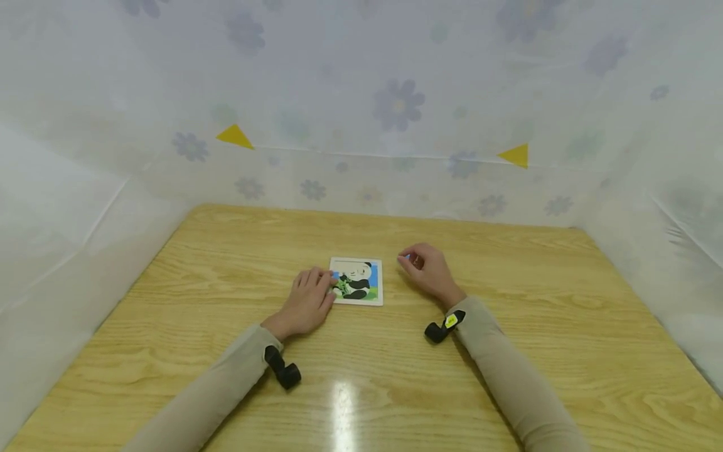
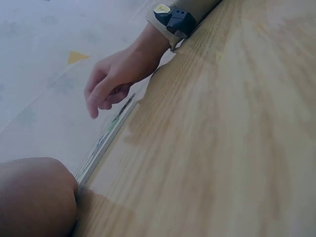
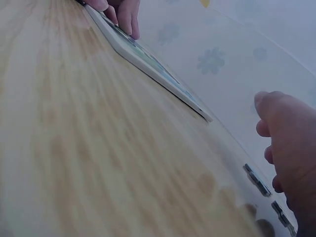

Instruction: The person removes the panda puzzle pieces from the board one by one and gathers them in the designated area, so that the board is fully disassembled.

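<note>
A square panda puzzle (image 1: 359,284) in a white frame lies flat on the wooden table. Its upper left part shows bare, pale backing. My left hand (image 1: 307,301) rests at the frame's left edge, fingertips over the rim. To the right of the puzzle, my right hand (image 1: 429,271) hovers over the table with fingers loosely bent. Under it, two small flat puzzle pieces (image 3: 256,180) lie on the tabletop in the right wrist view. From the head, these are mostly hidden by the right hand; only a bit of blue shows by its fingertips.
The wooden table (image 1: 361,351) reaches back to a white flowered curtain (image 1: 339,125), which also hangs at both sides. Two yellow triangles (image 1: 235,136) are on the back curtain. A black wrist camera (image 1: 282,370) sits on each sleeve.
</note>
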A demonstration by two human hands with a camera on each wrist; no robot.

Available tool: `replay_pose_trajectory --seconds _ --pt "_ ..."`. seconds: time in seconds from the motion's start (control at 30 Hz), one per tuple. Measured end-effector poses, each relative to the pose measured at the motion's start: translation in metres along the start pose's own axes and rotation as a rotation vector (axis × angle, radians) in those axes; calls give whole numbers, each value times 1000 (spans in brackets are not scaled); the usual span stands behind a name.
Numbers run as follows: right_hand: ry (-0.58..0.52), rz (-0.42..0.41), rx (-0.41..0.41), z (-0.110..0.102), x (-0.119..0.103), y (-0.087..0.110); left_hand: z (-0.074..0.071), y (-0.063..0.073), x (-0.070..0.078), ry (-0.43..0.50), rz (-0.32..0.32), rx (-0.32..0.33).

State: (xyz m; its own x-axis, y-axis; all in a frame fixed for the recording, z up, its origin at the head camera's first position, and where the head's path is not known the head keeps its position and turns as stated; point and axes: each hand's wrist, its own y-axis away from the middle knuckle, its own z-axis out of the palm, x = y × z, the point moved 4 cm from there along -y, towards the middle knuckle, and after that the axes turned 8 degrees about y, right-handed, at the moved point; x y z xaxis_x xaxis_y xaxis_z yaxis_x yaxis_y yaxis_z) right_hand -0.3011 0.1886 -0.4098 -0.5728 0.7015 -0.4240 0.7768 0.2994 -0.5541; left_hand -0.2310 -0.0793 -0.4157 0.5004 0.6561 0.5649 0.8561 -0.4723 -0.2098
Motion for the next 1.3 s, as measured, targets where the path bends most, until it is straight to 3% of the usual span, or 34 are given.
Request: replay_pose_trajectory --seconds 0.23,0.6,0.83,1.3 --pt "-80 -46 -44 10 -15 -4 0 -1 -2 -13 -24 -29" --pt "-91 -95 -216 33 -32 -10 -2 1 0 -11 -26 -24" --pt "-21 -128 -375 37 -33 -15 -1 -1 0 -22 -26 -38" --pt "100 -86 -623 38 -38 -25 -3 -1 3 -22 -15 -27"
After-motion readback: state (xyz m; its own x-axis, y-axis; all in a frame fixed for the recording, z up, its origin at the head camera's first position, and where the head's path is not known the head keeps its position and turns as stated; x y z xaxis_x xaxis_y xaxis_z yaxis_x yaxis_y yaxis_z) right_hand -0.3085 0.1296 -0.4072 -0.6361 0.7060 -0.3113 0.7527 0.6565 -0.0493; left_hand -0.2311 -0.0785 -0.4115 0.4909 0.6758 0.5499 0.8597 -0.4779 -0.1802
